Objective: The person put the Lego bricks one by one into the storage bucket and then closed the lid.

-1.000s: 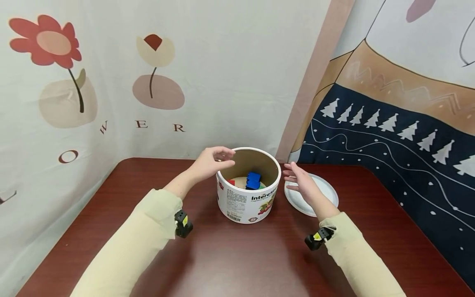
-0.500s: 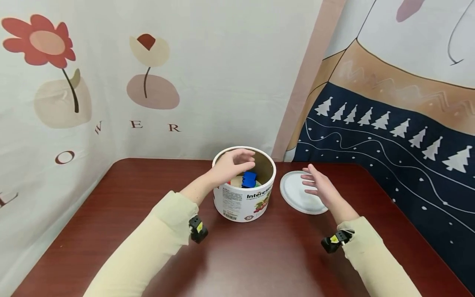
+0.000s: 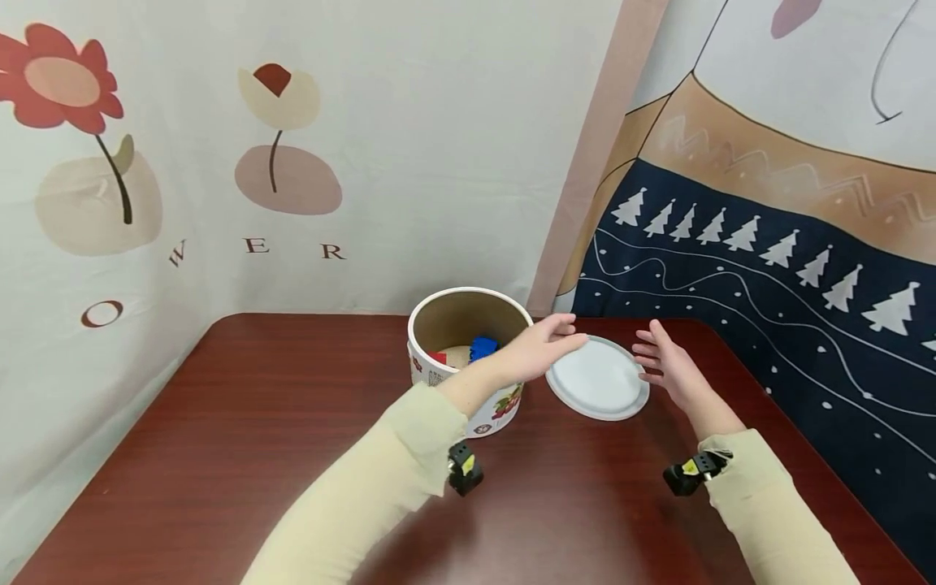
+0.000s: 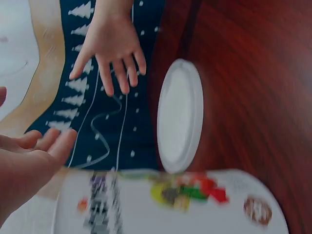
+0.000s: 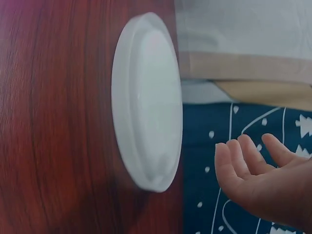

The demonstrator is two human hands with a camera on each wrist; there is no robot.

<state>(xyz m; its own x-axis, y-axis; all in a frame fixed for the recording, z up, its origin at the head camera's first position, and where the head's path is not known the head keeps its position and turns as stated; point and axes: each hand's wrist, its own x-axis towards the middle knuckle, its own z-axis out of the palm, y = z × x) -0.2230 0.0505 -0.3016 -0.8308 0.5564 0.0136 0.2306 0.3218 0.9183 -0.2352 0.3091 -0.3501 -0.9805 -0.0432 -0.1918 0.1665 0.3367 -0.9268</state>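
Note:
A round white lid (image 3: 600, 379) lies flat on the table, to the right of a white tub (image 3: 431, 366) with a printed label. Inside the open tub are a blue toy piece (image 3: 483, 348) and a red piece (image 3: 439, 357). My left hand (image 3: 537, 349) is in the air over the tub's right side, fingers loosely bent and holding nothing, its tips toward the lid. On the lid's far right, my right hand (image 3: 676, 370) hovers with fingers spread and relaxed. The right wrist view shows that hand (image 5: 265, 183) apart from the lid (image 5: 148, 102).
The dark red wooden table (image 3: 241, 455) ends at the back against a pale curtain (image 3: 409, 162) printed with flowers. To the right hangs a navy cloth (image 3: 731, 317) with white trees. Each wrist carries a small black camera (image 3: 465, 469).
My left hand has moved right, from the tub's left rim across its opening to its right side. My right hand has shifted right, off the lid. The tub and lid stay on the table.

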